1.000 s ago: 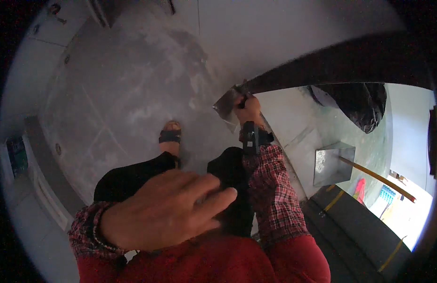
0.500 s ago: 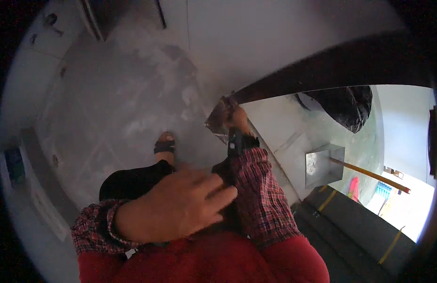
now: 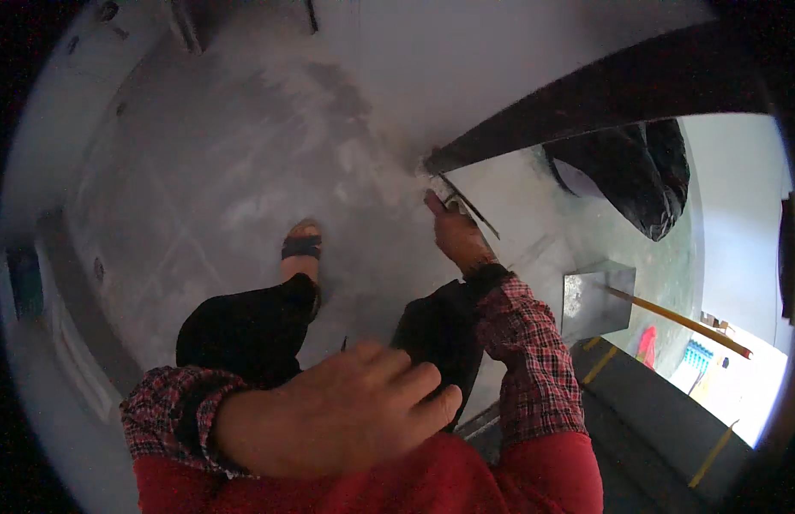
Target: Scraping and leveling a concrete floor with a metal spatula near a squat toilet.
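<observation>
My right hand [image 3: 462,238] is stretched out low beside the corner of a dark wall edge [image 3: 586,94]. It is closed around a flat thin-bladed scraper [image 3: 476,210], seen nearly edge-on near the dusty floor; its handle is mostly hidden by my fingers. My left hand [image 3: 337,411] hovers in front of my body, slightly blurred, its fingers loosely bent and apart with nothing visible in them. Pale dust smears cover the floor [image 3: 209,197] ahead of my sandalled foot [image 3: 301,244].
To the right stands a metal dustpan [image 3: 596,300] with a long yellow handle [image 3: 680,319]. A black plastic bag [image 3: 642,180] lies behind it. Nearer, a dark grey surface [image 3: 654,411] carries yellow tape strips. A pale ledge [image 3: 80,343] runs along the left.
My right hand has moved slightly right and down, and the scraper has turned from showing its flat face to nearly edge-on. My left hand has shifted a little right and down.
</observation>
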`<action>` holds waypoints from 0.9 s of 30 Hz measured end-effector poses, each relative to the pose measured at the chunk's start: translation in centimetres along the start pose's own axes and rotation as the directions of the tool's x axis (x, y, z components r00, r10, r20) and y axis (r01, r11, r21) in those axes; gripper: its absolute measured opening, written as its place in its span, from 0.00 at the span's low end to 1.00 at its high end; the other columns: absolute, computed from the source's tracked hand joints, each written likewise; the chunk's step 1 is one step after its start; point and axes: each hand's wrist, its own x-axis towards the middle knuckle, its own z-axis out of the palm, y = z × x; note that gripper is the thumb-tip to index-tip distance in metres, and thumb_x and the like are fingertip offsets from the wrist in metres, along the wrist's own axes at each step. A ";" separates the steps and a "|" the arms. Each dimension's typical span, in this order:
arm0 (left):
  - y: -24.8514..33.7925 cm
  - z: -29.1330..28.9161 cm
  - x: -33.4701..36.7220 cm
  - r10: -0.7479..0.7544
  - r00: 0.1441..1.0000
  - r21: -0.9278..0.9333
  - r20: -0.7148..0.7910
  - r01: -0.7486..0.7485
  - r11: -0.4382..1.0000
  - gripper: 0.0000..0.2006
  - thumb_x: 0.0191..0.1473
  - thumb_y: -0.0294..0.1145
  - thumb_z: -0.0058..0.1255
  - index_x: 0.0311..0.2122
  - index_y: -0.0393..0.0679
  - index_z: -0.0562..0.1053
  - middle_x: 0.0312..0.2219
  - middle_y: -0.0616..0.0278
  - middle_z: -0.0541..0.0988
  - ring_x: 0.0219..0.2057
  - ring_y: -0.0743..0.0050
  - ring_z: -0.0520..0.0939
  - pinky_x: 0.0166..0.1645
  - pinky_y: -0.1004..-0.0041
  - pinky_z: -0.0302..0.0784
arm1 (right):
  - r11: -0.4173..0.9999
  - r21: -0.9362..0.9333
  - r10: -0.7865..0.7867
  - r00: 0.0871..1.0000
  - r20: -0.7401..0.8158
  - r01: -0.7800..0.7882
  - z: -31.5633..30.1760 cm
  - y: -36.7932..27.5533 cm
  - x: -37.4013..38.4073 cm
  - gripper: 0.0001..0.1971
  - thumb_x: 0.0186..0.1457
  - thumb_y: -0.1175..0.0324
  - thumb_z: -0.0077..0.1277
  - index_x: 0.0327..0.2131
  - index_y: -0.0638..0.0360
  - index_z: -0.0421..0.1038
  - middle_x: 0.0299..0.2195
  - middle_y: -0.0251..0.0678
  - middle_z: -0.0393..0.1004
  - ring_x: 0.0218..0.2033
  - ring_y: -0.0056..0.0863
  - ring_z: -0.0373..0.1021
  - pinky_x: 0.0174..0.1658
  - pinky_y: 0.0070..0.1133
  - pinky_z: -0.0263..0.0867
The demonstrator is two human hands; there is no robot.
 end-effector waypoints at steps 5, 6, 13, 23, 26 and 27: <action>-0.7 -0.5 -0.8 -0.010 1.000 -0.036 0.027 0.011 0.999 0.23 0.44 0.42 0.53 0.46 0.45 0.68 0.34 0.58 0.70 0.31 0.64 0.74 0.33 0.68 0.72 | 0.990 -0.134 0.029 0.998 -0.059 -0.037 1.2 0.2 0.9 0.35 0.49 0.69 0.46 0.59 0.55 0.42 0.34 0.53 0.69 0.23 0.43 0.69 0.24 0.30 0.69; -0.8 -0.7 -1.1 -0.022 0.999 -0.043 0.034 0.023 0.999 0.23 0.44 0.42 0.53 0.46 0.45 0.68 0.34 0.57 0.70 0.31 0.64 0.74 0.33 0.68 0.72 | 0.995 -0.091 0.030 0.996 -0.078 -0.037 1.7 0.3 1.1 0.35 0.49 0.69 0.45 0.59 0.53 0.42 0.33 0.53 0.69 0.22 0.44 0.69 0.24 0.31 0.69; -2.5 -1.4 -2.0 -0.178 0.979 -0.094 0.097 0.187 0.978 0.25 0.42 0.42 0.55 0.47 0.46 0.68 0.35 0.56 0.70 0.31 0.64 0.75 0.33 0.67 0.72 | 0.930 0.305 0.228 0.973 -0.038 -0.206 6.5 0.9 2.1 0.35 0.50 0.67 0.45 0.60 0.42 0.40 0.24 0.52 0.70 0.24 0.48 0.69 0.26 0.38 0.65; -3.1 0.2 0.5 -0.126 0.982 -0.061 0.143 0.136 0.989 0.24 0.43 0.41 0.54 0.47 0.44 0.67 0.34 0.56 0.71 0.30 0.62 0.75 0.35 0.66 0.72 | 0.835 0.543 0.194 0.971 -0.138 -0.090 9.2 2.4 3.0 0.34 0.48 0.66 0.49 0.58 0.46 0.45 0.27 0.54 0.72 0.29 0.52 0.70 0.33 0.40 0.65; -3.3 0.6 2.2 -0.135 0.959 0.005 0.248 0.138 0.990 0.24 0.44 0.41 0.53 0.48 0.45 0.66 0.35 0.56 0.71 0.31 0.62 0.75 0.36 0.66 0.72 | 0.823 0.567 0.152 0.975 -0.160 -0.036 8.2 3.6 3.4 0.31 0.48 0.66 0.49 0.56 0.47 0.48 0.28 0.53 0.73 0.30 0.51 0.70 0.34 0.39 0.65; -3.1 0.7 2.6 -0.123 0.961 -0.005 0.247 0.128 0.992 0.24 0.44 0.41 0.53 0.48 0.45 0.66 0.35 0.56 0.71 0.31 0.62 0.75 0.36 0.66 0.72 | 0.800 0.600 0.155 0.972 -0.176 -0.019 8.7 3.7 3.7 0.30 0.48 0.65 0.48 0.56 0.48 0.49 0.28 0.53 0.72 0.30 0.51 0.70 0.35 0.39 0.65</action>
